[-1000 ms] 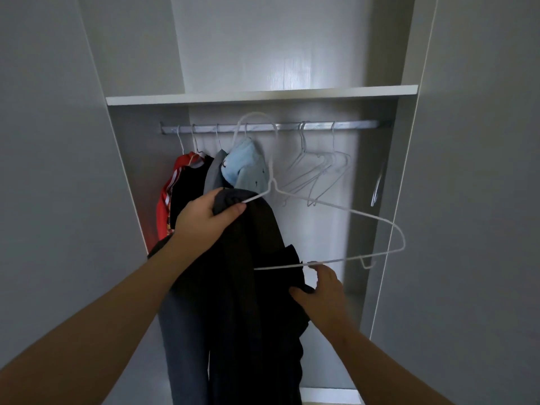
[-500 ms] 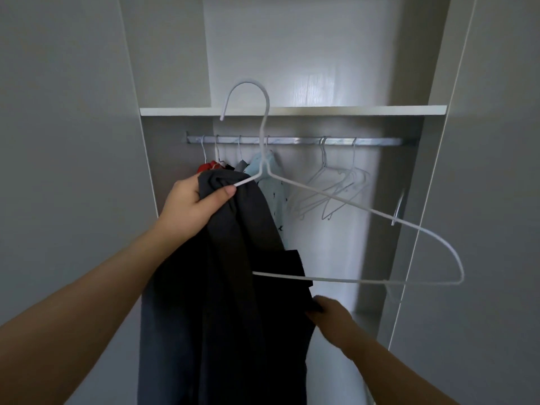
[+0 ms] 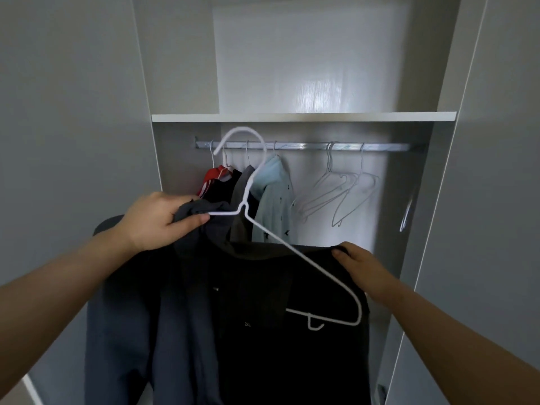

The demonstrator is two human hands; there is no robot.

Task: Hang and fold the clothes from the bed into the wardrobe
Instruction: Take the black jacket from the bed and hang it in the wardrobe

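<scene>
No text, brand or number can be read with certainty. The dark garment [image 3: 263, 287] carries a tiny pale mark [image 3: 247, 324], left of the lower bar of the white hanger [image 3: 242, 206]. A smaller pale fleck [image 3: 216, 288] sits further left of the bar and higher. Both are too small to make out.
</scene>
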